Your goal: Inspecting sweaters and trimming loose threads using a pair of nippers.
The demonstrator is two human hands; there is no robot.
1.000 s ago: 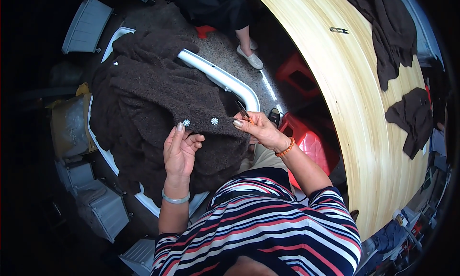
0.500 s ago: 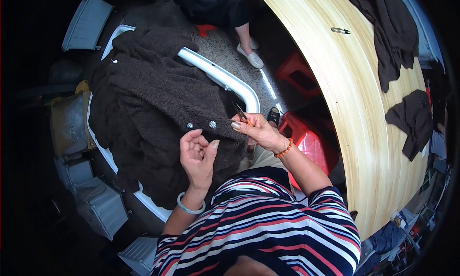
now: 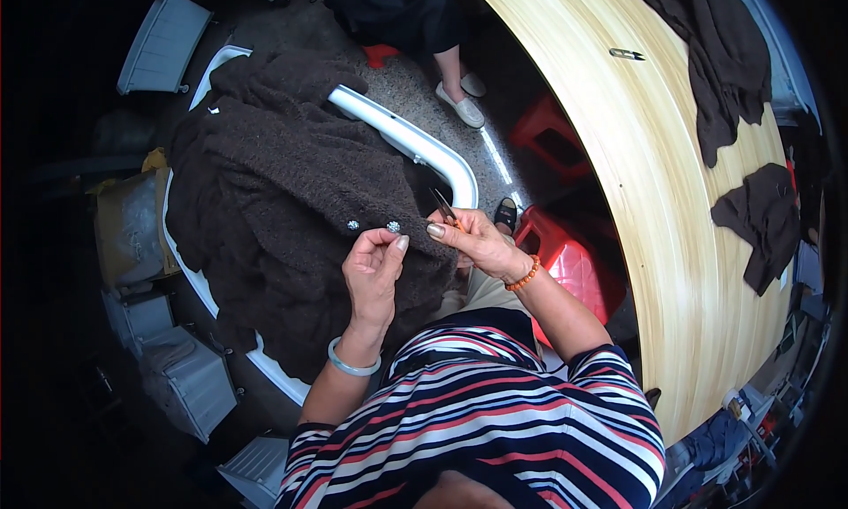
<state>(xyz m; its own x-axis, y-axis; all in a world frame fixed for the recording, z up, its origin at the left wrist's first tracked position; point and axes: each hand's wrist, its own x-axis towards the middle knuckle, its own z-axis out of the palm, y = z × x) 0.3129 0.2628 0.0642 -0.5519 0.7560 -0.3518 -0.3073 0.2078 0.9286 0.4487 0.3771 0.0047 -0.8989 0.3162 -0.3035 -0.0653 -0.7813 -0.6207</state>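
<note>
A dark brown, fleecy garment (image 3: 291,169) lies heaped before me, its near edge raised toward my hands. Two round, sparkly buttons (image 3: 393,227) sit close to that edge. My left hand (image 3: 374,266) has thumb and fingertips pressed together at the edge, just below the right-hand button, apparently pinching the cloth. In my right hand (image 3: 473,241) is a pair of thread snips (image 3: 443,207) with orange on the handle, the dark blades pointing up and away. The thumb of that hand also presses on the garment's right end.
A white curved rail (image 3: 406,138) runs round the heap. On the right stands a wooden table (image 3: 609,129) with another pair of snips (image 3: 627,54) and dark cloth pieces (image 3: 755,222). Red stools (image 3: 574,275) are beside it. Another person's foot (image 3: 461,105) is ahead; grey bins (image 3: 190,381) stand left.
My left hand has moved slightly up and right to the garment's edge, and its loose fingers have closed into a pinch. The right hand has stayed in place with the snips.
</note>
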